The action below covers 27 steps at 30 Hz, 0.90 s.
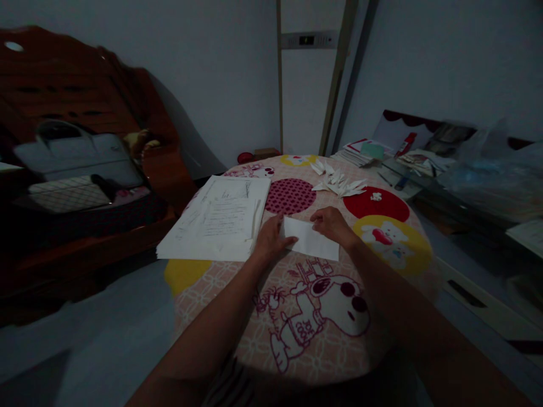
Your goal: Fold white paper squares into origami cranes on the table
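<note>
A white rectangular sheet of paper [320,244] lies low over the round table, between my two hands. My left hand [272,240] grips its left end, with the thumb on top and the fingers at the edge. At the far edge of the sheet, my right hand [330,224] pinches the paper with bent fingers. Left of my left hand is a stack of printed sheets [224,217]. Beyond my right hand lies a small heap of folded white paper pieces [337,183].
A patterned cloth [237,294] covers the round table. Small white scraps [375,196] rest on its red circle. At the right stands a glass table with papers [360,151] and a plastic bag [487,169]. A wooden bench [165,164] with a grey bag [80,155] is at the left.
</note>
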Each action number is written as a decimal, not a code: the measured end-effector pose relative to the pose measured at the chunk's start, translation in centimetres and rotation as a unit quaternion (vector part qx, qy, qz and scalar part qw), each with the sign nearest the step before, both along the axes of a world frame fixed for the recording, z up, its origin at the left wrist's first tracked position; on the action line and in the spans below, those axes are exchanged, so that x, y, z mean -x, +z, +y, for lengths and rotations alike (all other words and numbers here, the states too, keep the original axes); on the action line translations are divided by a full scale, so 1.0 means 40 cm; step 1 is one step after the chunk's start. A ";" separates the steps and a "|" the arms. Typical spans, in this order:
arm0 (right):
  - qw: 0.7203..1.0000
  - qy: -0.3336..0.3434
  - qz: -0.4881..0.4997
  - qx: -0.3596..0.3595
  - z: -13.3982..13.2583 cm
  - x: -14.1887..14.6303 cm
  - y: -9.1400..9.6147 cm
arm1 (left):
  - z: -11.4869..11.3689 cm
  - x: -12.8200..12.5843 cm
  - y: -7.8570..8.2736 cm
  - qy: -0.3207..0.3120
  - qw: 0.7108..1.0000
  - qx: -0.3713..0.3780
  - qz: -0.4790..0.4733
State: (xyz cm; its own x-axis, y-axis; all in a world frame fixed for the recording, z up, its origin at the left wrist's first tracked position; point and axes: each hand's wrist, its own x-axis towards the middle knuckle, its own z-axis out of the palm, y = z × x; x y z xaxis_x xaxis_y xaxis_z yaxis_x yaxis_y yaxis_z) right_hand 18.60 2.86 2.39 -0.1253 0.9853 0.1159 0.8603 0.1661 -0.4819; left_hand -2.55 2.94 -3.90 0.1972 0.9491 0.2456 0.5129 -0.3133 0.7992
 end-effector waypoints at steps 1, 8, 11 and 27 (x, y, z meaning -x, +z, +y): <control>1.000 0.005 0.026 0.010 -0.003 -0.007 0.011 | 0.004 0.002 0.004 -0.007 0.997 0.017 -0.069; 0.972 0.025 0.234 0.013 -0.031 -0.078 0.113 | 0.010 0.017 0.029 -0.117 0.961 0.016 -0.250; 0.961 0.031 0.276 0.008 -0.050 -0.100 0.151 | -0.005 0.018 0.048 -0.108 0.980 -0.092 -0.138; 0.915 0.058 0.395 -0.050 -0.188 -0.248 -0.007 | -0.074 0.018 0.122 -0.231 0.948 -0.208 -0.072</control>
